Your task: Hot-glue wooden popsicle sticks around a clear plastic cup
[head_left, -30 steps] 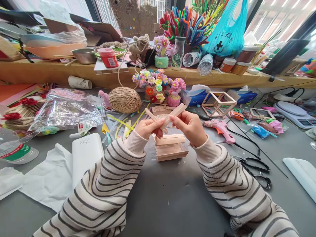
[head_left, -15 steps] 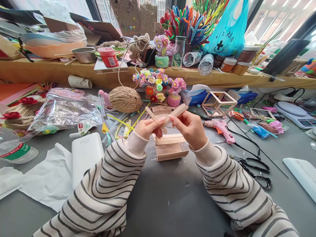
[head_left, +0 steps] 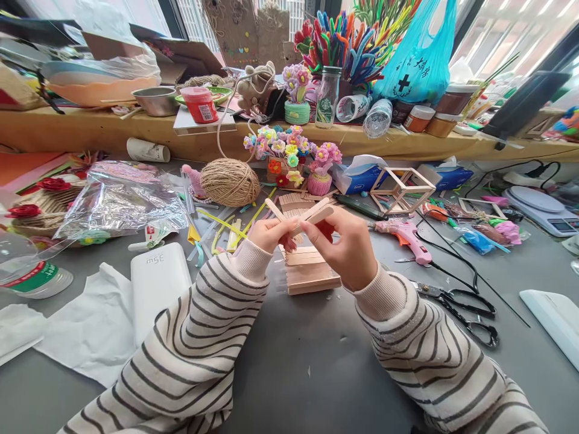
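My left hand [head_left: 270, 234] and my right hand [head_left: 348, 246] meet above the grey table [head_left: 307, 355], both pinching pale wooden craft sticks [head_left: 312, 216] that cross between the fingertips. One stick pokes up to the left past my left fingers, the others point up to the right. Right below my hands a small box built of craft sticks [head_left: 310, 272] rests on the table. More loose sticks [head_left: 293, 201] lie just behind it.
A twine ball [head_left: 229, 181], pipe-cleaner flower pots [head_left: 289, 158], a wooden cube frame [head_left: 400, 188], a pink glue gun [head_left: 406, 234], black scissors [head_left: 470, 308], a white power bank [head_left: 158, 283] and plastic wrap [head_left: 118, 202] surround my hands. A cluttered wooden shelf [head_left: 90, 129] runs along the back.
My right hand has slid left and rolled over the sticks, drawing them shorter and closer to my left fingers. The stick box on the table has not moved.
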Demonstrator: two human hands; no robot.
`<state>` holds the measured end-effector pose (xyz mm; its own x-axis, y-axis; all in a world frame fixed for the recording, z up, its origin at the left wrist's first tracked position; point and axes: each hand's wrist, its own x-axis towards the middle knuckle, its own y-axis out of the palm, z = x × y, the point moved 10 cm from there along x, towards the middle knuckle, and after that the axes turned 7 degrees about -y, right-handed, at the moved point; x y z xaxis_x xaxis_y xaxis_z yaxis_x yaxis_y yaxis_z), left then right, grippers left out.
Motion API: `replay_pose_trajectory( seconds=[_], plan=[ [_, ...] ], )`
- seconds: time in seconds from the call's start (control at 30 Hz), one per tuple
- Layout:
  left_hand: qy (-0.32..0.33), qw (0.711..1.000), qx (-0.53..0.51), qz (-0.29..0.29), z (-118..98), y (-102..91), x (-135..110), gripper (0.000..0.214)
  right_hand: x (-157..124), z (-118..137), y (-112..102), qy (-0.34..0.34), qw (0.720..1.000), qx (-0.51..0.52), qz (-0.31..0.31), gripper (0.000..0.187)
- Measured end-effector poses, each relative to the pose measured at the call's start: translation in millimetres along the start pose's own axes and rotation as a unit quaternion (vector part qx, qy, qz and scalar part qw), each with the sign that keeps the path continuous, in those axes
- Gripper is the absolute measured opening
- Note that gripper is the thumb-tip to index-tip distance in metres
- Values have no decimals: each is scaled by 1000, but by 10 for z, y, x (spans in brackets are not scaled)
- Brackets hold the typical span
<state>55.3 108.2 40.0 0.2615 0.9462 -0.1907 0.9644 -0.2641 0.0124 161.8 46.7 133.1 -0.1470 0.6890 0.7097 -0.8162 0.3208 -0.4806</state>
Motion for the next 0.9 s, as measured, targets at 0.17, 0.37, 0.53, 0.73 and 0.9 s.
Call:
replay_pose_trajectory(
  seconds=[0.17,0.37,0.53,0.73,0.9],
  plan=[
    [6,1000,-24,-1,-43,1,-8,31,9,-50,-55,16,999,27,-16,17],
    [11,1000,-27,0,-81,-25,-1,33,12,-125,-29,-6,997,80,-14,16],
    [-15,988,-137,-75,-24,-290,36,28,-44,390,-168,-209,977,10,-47,5],
    [-27,987,-127,-92,4,-405,74,28,-106,571,-270,-286,955,-45,-72,13],
    [-61,991,-1,-115,53,-405,103,33,-168,543,-190,-322,937,-120,-57,21]
  ],
)
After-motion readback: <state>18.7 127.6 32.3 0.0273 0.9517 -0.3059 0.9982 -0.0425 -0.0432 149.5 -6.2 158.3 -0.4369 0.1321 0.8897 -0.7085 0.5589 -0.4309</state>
